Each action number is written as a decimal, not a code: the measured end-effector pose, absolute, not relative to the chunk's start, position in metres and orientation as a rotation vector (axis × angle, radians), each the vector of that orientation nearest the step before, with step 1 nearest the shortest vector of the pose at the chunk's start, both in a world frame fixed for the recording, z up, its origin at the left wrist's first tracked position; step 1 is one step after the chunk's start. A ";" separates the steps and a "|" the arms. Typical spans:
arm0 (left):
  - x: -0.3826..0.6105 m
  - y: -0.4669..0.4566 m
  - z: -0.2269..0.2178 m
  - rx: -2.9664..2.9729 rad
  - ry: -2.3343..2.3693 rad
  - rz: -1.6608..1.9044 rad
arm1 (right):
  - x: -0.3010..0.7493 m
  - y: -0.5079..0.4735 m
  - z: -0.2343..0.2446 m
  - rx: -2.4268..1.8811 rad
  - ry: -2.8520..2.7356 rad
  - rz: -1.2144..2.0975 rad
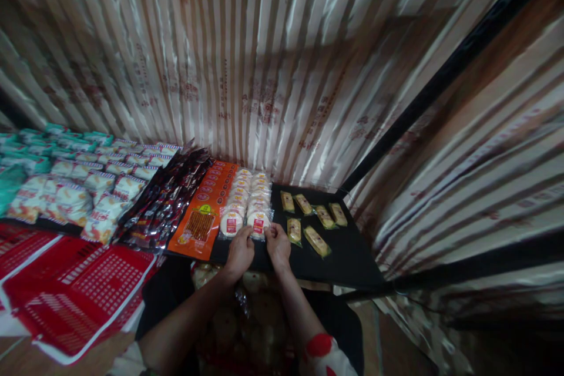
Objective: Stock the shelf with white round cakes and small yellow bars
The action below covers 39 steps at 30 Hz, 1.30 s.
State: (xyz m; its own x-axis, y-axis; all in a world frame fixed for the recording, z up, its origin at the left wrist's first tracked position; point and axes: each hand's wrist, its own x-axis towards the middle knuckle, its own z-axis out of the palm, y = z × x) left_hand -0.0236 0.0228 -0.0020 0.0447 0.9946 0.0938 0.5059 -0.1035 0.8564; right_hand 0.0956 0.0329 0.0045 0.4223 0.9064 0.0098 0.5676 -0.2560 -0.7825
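Observation:
My left hand [240, 251] and my right hand [277, 245] rest side by side at the front edge of a black shelf [352, 252]. Both pinch the near end of a clear packet of round white cakes [258, 197], the right one of two such packets; the other white cake packet [235, 202] lies just left of it. Fingers of both hands are curled on the packet's edge. Several small yellow-green wrapped snack bars [316, 239] lie on the shelf to the right of my right hand.
An orange snack packet [207, 211] and dark glossy packets [165, 200] lie left of the cakes. Farther left sit white-orange bags [70, 200] and teal packets [57, 141]. A red basket [83, 291] is at lower left. Striped curtain [264, 59] hangs behind; a bag of goods [247, 317] sits below.

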 end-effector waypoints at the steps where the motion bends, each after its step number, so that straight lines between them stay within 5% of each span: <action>1: -0.023 0.023 -0.003 1.684 1.529 0.971 | 0.096 0.033 0.004 -1.957 -1.251 0.586; 30: -0.020 -0.024 -0.004 1.858 1.466 0.942 | 0.081 -0.040 -0.017 -1.696 -1.249 0.335; 39: -0.014 -0.084 -0.025 2.013 1.138 0.720 | 0.088 -0.105 -0.053 -2.056 -1.346 0.538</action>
